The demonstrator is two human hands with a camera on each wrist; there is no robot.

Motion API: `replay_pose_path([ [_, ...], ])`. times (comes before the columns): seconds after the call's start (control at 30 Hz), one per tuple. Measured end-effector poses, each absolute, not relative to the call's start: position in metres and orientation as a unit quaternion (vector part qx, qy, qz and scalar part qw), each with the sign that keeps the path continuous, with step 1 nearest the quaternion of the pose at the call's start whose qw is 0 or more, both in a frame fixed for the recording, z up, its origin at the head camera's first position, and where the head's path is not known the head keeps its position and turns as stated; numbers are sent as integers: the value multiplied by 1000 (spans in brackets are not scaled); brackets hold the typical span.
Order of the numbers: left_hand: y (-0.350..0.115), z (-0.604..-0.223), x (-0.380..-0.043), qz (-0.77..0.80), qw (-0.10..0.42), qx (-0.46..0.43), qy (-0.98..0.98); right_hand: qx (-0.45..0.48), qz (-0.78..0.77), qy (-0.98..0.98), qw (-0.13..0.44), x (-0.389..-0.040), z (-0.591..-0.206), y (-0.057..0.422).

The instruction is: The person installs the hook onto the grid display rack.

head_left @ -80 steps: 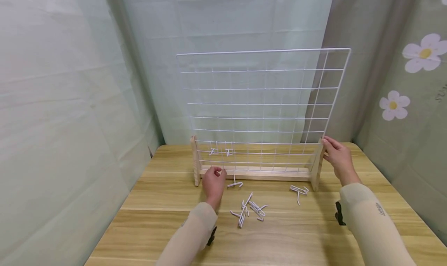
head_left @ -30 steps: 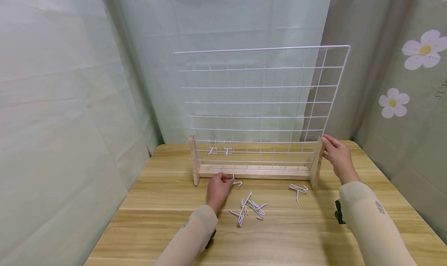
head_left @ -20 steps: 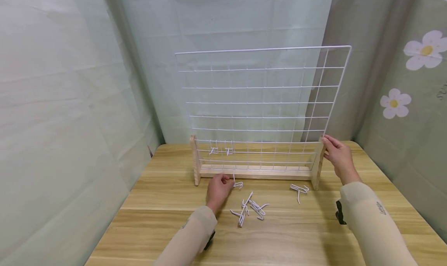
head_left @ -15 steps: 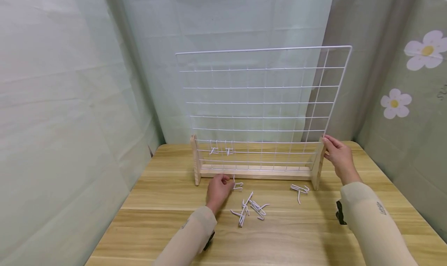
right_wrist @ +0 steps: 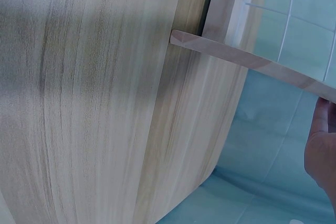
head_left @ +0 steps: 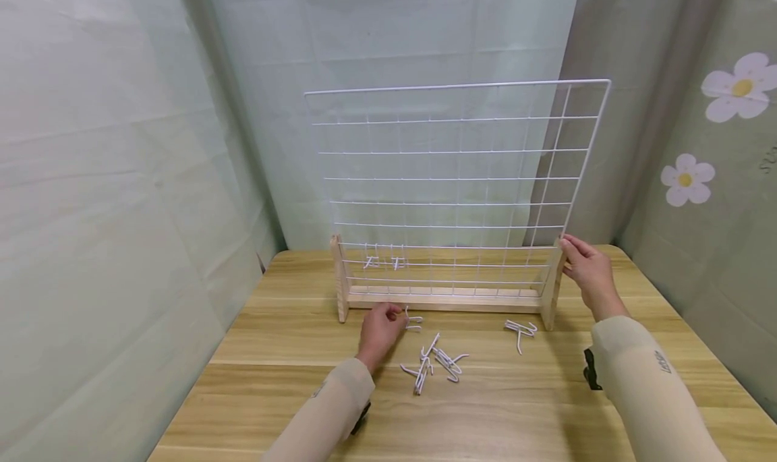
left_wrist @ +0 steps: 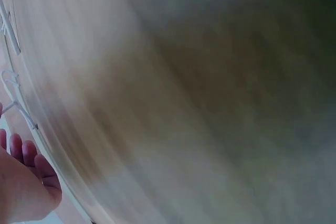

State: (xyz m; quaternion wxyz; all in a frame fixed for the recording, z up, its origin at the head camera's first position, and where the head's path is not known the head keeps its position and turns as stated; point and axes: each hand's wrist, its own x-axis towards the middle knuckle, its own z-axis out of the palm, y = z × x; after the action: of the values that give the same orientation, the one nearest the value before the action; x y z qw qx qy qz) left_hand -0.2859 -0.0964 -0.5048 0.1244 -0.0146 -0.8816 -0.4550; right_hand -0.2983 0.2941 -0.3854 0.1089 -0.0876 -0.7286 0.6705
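With its fingertips, my left hand [head_left: 380,330] pinches a white double-prong wire hook [head_left: 414,320] low over the table, just in front of the wooden base bar [head_left: 449,306]. The hook's prongs point right. In the left wrist view the hook [left_wrist: 21,111] shows beyond the curled fingers. On the other side, my right hand [head_left: 590,273] grips the top of the right wooden upright [head_left: 550,290], beside the edge of the white wire grid [head_left: 449,179]. The grid stands in the wooden stand. Two hooks, one [head_left: 371,262] beside another [head_left: 397,262], hang low on its left.
Several loose white hooks lie on the wooden table [head_left: 273,394]: a small cluster [head_left: 420,374] in front of the grid and one hook [head_left: 520,328] near the right upright. Pale curtains [head_left: 139,179] enclose the table at the back and both sides.
My left hand has moved right from beside the hook and taken hold of it. The hook has turned in the fingers, its prongs now pointing right. My right hand keeps its grip on the upright.
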Motion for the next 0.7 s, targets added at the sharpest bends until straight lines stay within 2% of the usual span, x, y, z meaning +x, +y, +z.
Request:
replay_pose_path([
  [0.23, -102, -504, -290, -457, 102, -52, -882, -85, 662, -737, 107, -299, -385, 294],
  [0.7, -120, -495, -306, -477, 13, -117, -871, -88, 669, -730, 108, -297, -384, 292],
])
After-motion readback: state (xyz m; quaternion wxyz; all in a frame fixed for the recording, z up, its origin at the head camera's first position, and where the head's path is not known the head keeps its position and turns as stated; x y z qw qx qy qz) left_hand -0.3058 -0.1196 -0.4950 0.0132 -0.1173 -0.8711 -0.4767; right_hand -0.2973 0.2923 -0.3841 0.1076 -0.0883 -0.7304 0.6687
